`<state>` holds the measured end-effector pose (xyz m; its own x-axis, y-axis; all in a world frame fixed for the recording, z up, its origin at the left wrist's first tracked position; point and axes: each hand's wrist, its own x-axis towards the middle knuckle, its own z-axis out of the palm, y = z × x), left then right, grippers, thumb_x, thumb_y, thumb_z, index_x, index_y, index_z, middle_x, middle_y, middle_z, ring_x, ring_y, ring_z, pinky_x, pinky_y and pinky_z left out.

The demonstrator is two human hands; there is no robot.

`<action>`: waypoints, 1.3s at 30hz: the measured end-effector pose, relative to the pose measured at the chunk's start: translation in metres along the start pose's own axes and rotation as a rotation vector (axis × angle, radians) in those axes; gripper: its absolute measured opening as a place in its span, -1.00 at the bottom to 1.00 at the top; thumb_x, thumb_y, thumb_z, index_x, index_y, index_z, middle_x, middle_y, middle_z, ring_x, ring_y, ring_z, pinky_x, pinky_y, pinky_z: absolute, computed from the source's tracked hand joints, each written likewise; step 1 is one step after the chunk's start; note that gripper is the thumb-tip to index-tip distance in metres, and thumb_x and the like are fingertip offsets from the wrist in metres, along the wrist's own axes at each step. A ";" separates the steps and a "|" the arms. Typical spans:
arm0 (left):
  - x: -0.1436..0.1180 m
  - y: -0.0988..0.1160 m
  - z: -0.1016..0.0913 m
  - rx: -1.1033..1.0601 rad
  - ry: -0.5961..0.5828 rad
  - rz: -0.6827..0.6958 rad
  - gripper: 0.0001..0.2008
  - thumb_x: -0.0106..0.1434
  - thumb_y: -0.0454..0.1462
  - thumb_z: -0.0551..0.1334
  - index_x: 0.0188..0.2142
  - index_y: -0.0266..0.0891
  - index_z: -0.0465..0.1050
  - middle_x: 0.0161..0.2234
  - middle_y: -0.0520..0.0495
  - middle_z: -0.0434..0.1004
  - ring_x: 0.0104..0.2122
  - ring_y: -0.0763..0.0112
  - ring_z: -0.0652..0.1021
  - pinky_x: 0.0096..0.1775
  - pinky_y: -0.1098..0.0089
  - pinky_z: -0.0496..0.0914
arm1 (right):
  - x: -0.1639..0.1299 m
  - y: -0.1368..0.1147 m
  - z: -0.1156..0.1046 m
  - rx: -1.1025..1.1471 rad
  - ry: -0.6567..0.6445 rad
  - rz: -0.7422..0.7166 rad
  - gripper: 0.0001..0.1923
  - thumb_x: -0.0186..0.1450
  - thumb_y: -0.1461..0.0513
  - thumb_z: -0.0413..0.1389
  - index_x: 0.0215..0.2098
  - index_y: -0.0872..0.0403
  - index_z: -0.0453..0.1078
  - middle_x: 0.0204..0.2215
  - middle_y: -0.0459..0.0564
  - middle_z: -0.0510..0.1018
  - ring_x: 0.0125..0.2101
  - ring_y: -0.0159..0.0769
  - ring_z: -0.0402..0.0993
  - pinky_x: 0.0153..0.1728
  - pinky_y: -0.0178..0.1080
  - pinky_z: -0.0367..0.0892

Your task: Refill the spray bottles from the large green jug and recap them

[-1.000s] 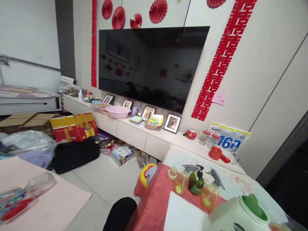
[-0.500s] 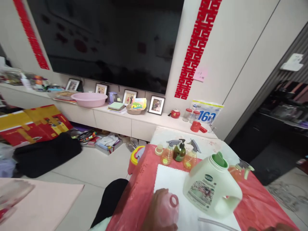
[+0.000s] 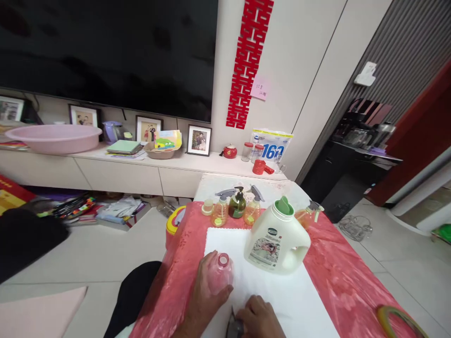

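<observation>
My left hand (image 3: pixel 206 295) is wrapped round a translucent pink bottle (image 3: pixel 220 274) with an uncapped round neck, upright over the white sheet (image 3: pixel 282 300). Close by on the right, my right hand (image 3: pixel 259 317) has its fingers curled at a dark grey piece (image 3: pixel 234 327), apparently a spray head; it is blurred and partly cut off by the bottom edge. Beyond the hands stands a pale green detergent jug (image 3: pixel 276 239) with a green spout. Orange spray bottles (image 3: pixel 220 212) with grey triggers and a dark green pump bottle (image 3: pixel 237 204) stand behind the sheet.
A red cover (image 3: pixel 352 267) lies over the table. A yellowish tape roll (image 3: pixel 401 321) is at the right front. A small cream cap (image 3: pixel 207 207) sits beside the spray bottles. Behind runs a white cabinet (image 3: pixel 141 171) with a pink basin (image 3: pixel 56 138) and photo frames.
The view has turned right. My right hand has come from the lower right corner to beside the pink bottle, with the grey piece at its fingers. My left hand still grips the bottle.
</observation>
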<state>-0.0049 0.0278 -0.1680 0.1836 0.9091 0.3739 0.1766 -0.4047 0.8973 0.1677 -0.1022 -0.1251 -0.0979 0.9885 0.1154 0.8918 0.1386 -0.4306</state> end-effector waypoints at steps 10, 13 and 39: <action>0.003 -0.005 0.000 0.129 0.052 0.117 -0.18 0.08 0.20 0.34 0.19 -0.23 0.31 0.10 -0.36 0.50 0.10 -0.17 0.57 0.09 -0.15 0.52 | -0.027 0.063 -0.108 0.306 0.742 0.424 -0.46 0.34 -0.14 0.19 0.03 0.10 0.48 0.00 0.04 0.47 -0.07 -0.22 0.48 -0.04 -0.35 0.47; 0.003 -0.003 0.003 0.122 0.063 0.113 -0.17 0.09 0.21 0.33 0.20 -0.20 0.29 0.10 -0.33 0.50 0.09 -0.16 0.57 0.07 -0.15 0.53 | -0.016 0.079 -0.135 0.409 0.872 0.592 -0.12 0.09 -0.25 0.28 0.17 0.14 0.40 0.08 0.05 0.42 0.00 -0.13 0.46 -0.14 -0.35 0.49; 0.000 0.018 0.001 -0.037 -0.069 -0.018 -0.08 -0.01 0.11 0.46 0.23 -0.16 0.17 0.15 -0.26 0.31 0.18 -0.07 0.42 0.24 -0.13 0.32 | 0.020 0.087 -0.183 0.218 0.852 0.702 -0.54 -0.21 -0.03 0.12 -0.47 0.16 0.36 -0.56 -0.01 0.32 -0.51 -0.35 0.20 -0.57 -0.36 0.15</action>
<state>-0.0010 0.0211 -0.1522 0.2468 0.9067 0.3420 0.1445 -0.3834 0.9122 0.3246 -0.0812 0.0038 0.8034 0.4998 0.3238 0.5264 -0.3417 -0.7786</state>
